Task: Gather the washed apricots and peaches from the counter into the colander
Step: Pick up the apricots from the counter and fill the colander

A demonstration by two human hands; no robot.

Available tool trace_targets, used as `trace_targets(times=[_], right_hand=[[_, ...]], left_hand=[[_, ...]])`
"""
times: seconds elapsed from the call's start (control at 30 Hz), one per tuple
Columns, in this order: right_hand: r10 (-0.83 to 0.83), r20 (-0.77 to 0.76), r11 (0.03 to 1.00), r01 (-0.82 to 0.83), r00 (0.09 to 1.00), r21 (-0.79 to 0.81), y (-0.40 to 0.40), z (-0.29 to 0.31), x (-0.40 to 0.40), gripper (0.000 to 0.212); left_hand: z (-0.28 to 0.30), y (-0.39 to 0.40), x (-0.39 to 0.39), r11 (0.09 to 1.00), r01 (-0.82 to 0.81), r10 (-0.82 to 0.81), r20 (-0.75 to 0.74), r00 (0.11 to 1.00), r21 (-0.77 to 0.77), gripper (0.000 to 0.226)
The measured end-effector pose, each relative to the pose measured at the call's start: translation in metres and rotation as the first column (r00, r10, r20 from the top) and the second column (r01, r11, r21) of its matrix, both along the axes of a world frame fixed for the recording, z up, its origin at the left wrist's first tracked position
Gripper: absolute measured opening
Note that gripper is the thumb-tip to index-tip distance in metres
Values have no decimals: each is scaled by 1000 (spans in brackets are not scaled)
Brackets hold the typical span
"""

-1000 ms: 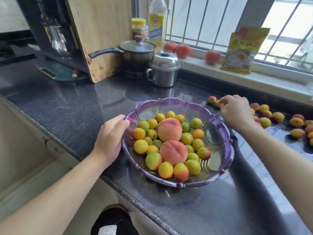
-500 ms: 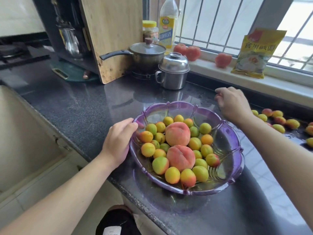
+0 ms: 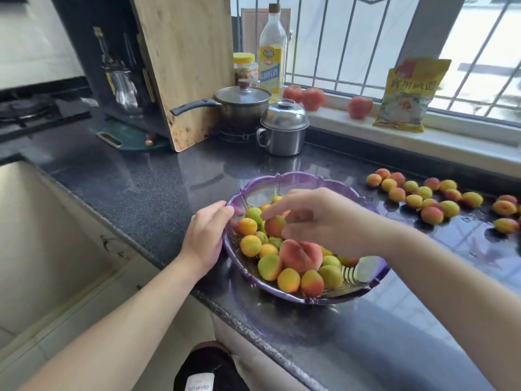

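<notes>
Holding purple colander point(image 3: 363, 287) rim – left grip point(image 3: 203, 240) | right grip point(image 3: 318, 220) – pinching blushed apricot point(image 3: 275, 225)

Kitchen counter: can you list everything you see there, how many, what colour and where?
colander: one, purple, counter front
peach: one showing, pink, in colander
apricots in colander: many, yellow-green-orange
loose apricots: about twenty, counter right
pots: two, steel, behind colander
cutting board: one, wooden, leaning
oil bottle: one, yellow, by window
tomatoes: three, red, sill
bag: one, yellow, sill
left hand: holds colander rim
right hand: over colander, fingers on an apricot
</notes>
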State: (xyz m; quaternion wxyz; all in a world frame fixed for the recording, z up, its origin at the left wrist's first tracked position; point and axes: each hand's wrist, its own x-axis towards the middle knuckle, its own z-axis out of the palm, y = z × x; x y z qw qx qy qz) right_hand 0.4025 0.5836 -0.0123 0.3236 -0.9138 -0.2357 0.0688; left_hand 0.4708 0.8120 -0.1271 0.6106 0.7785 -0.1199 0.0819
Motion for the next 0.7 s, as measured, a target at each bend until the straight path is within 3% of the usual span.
trace_targets(times=[0.17, 0.33, 0.7], right_hand=[[-6, 48, 998, 9, 999, -66, 25, -11, -7, 33], [72, 188, 960, -17, 980, -280, 44, -23, -8, 28], [72, 155, 958, -25, 985, -286, 44, -25, -9, 34]], left_hand=[[2, -1, -1, 1000, 4, -4, -10, 1000, 4, 45], [5, -2, -4, 1000, -9, 8, -43, 999, -18, 47], [3, -1, -2, 1000, -6, 6, -40, 999, -5, 46]])
